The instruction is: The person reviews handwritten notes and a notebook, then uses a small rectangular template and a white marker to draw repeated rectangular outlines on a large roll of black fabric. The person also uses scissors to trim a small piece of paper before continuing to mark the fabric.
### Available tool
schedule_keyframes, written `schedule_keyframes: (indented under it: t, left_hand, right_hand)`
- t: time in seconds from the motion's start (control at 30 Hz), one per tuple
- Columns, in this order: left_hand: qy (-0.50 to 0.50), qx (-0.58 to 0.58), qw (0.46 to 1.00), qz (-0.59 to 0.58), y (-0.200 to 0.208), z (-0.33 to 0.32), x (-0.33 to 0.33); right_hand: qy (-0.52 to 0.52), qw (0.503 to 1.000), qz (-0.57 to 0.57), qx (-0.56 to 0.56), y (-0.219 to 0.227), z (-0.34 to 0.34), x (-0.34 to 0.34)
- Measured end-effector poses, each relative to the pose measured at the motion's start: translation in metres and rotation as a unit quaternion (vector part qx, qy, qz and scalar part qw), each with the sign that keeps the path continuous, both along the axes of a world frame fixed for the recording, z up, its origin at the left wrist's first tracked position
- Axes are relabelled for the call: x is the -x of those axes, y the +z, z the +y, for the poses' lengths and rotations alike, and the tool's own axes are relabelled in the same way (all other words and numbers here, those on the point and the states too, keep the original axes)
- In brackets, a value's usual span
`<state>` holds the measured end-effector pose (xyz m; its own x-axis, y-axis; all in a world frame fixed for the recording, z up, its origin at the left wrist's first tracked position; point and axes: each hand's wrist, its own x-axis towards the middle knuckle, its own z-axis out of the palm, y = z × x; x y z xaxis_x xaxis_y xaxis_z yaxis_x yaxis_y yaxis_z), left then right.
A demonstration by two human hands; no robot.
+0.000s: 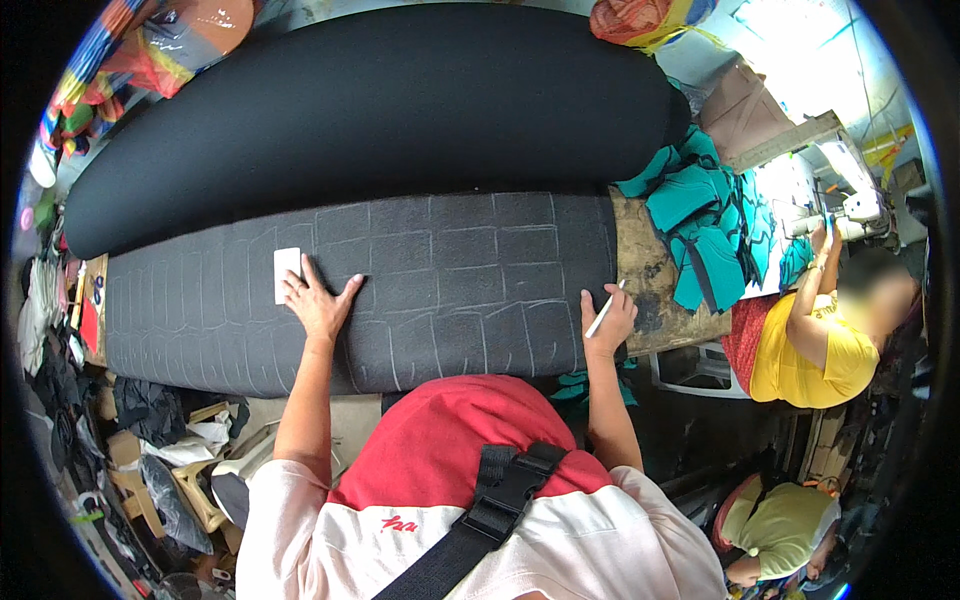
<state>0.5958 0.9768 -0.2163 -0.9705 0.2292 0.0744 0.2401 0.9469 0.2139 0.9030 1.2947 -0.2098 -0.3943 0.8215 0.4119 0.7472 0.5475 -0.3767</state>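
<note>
Dark grey fabric point(400, 290), marked with a grid of pale lines, covers the table in front of me. My left hand point(322, 305) lies on it with the fingers spread, fingertips over the edge of a small white rectangular card point(286, 268). The card lies flat among the drawn lines, left of the middle. Near the fabric's right edge, my right hand point(610, 325) rests with a slim white pen point(605, 308) gripped between thumb and fingers. The pen slants up to the right.
A thick black fabric roll point(400, 110) runs along the far side. Teal cut pieces point(700, 220) are heaped at the right, near a sewing machine point(855, 215) where a person in yellow point(815, 350) sits. Another person point(785, 530) is lower right. Scissors point(98, 290) lie at the left end.
</note>
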Motion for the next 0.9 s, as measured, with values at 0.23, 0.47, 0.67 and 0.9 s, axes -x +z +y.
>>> schedule_keyframes:
  t: [0.23, 0.47, 0.67, 0.9]
  left_hand:
    - [0.011, -0.035, 0.999, -0.033, 0.006, 0.018, -0.037]
    - [0.050, -0.015, 0.997, -0.065, 0.011, 0.033, -0.034]
    - [0.119, 0.002, 0.988, -0.094, 0.020, 0.057, -0.024]
    - [0.117, -0.025, 0.991, 0.063, 0.017, 0.005, -0.004]
  right_hand:
    - [0.001, 0.999, -0.001, -0.042, -0.006, -0.003, -0.001]
    - [-0.015, 0.999, 0.006, -0.034, -0.010, -0.005, 0.000]
    - [-0.017, 0.999, 0.008, -0.047, -0.013, -0.004, 0.000]
    - [0.059, 0.994, 0.083, -0.043, -0.016, 0.007, 0.016]
